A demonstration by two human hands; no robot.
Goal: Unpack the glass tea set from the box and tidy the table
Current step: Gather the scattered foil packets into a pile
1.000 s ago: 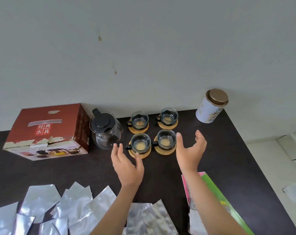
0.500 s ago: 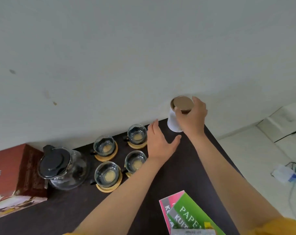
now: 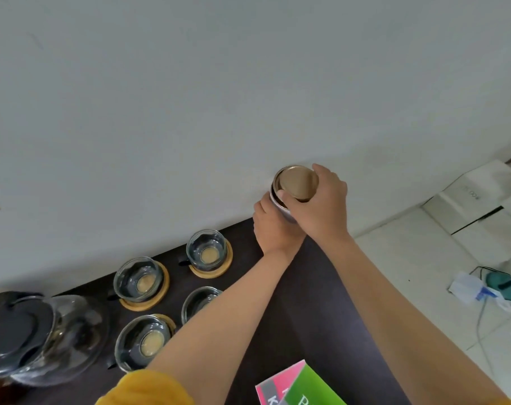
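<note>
A white tea canister with a gold lid (image 3: 297,182) stands at the far right corner of the dark table (image 3: 315,302), against the wall. My right hand (image 3: 321,206) grips its lid from above and the right. My left hand (image 3: 273,226) wraps the canister's body from the left, hiding most of it. Several glass cups on wooden coasters (image 3: 209,252) sit in a square group left of my arms; my left forearm covers part of one. The glass teapot with a black lid (image 3: 38,337) stands at the lower left.
Pink and green paper packets (image 3: 295,387) lie at the near edge. Right of the table is tiled floor with a white cardboard box (image 3: 476,197), a plastic wrapper and a cable (image 3: 482,293). The wall runs directly behind the table.
My left hand has moved from the table beside the cups onto the canister's body. My right hand stays on the lid. My view has shifted closer and to the right.
</note>
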